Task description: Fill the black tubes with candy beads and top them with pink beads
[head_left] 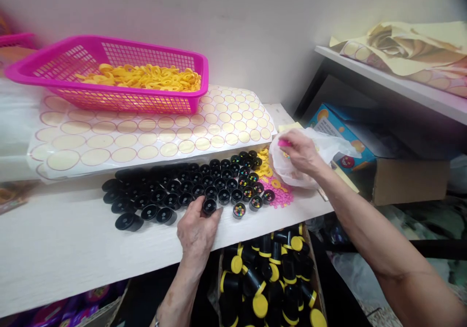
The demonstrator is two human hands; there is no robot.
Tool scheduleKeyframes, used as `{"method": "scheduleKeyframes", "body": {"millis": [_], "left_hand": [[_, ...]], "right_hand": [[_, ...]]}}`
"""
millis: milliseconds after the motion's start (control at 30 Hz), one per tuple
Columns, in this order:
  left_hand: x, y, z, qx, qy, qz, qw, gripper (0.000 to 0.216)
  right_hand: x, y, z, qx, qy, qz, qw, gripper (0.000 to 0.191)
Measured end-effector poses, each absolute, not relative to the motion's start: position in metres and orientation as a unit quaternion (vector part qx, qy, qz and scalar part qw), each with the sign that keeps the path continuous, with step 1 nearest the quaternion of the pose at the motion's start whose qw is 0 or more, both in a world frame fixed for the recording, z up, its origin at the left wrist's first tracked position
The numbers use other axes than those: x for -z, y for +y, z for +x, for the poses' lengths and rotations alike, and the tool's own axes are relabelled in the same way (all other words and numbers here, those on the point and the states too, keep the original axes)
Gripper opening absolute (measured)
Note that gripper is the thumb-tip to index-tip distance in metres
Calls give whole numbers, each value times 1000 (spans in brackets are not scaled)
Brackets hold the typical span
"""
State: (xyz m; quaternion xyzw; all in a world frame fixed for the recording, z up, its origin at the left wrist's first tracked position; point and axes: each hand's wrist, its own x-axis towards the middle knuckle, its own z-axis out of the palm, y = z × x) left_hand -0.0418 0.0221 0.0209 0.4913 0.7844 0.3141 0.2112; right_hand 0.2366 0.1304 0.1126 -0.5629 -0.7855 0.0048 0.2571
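My left hand (pixel 197 227) is closed around a small black cup (pixel 209 207) at the front of the group, thumb on one side and fingers on the other. My right hand (pixel 301 151) pinches a small pink item (pixel 284 143), perhaps a scoop, at the mouth of a white plastic bag (pixel 286 171). Much of that item is hidden by the fingers. Many black cups (pixel 171 199) stand upright in rows on the white table. Those toward the right, such as one cup (pixel 239 210), hold coloured beads. Pink pellets (pixel 282 196) and yellow rings (pixel 265 164) lie beside them.
A pink basket (pixel 127 102) of yellow rings stands on sheets of round stickers (pixel 164 137). Below the table edge, a carton (pixel 314 273) holds black containers with yellow lids. At right are a blue box (pixel 333 122), brown cardboard (pixel 408 181) and a shelf (pixel 386 79).
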Motion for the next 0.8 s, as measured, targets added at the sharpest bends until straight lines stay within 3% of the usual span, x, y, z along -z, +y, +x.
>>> {"method": "scheduleKeyframes", "body": {"millis": [233, 367, 467, 600, 700, 800], "left_hand": [[-20, 23, -43, -301, 795, 487, 201, 54], [-18, 24, -43, -295, 797, 494, 184, 53], [-18, 23, -43, -290, 797, 499, 176, 53], [-18, 23, -43, -287, 799, 498, 176, 53], [-21, 23, -43, -282, 801, 496, 182, 52], [-25, 24, -43, -275, 804, 489, 198, 53]], "right_hand": [[-107, 141, 274, -3, -727, -686, 6, 26], [-112, 143, 256, 28, -750, -660, -37, 26], [-111, 146, 253, -59, -778, -624, 27, 21], [-97, 152, 270, -259, -698, -621, 245, 10], [-86, 152, 284, -362, -591, -597, 404, 22], [-81, 150, 287, -408, -533, -562, 483, 29]]}}
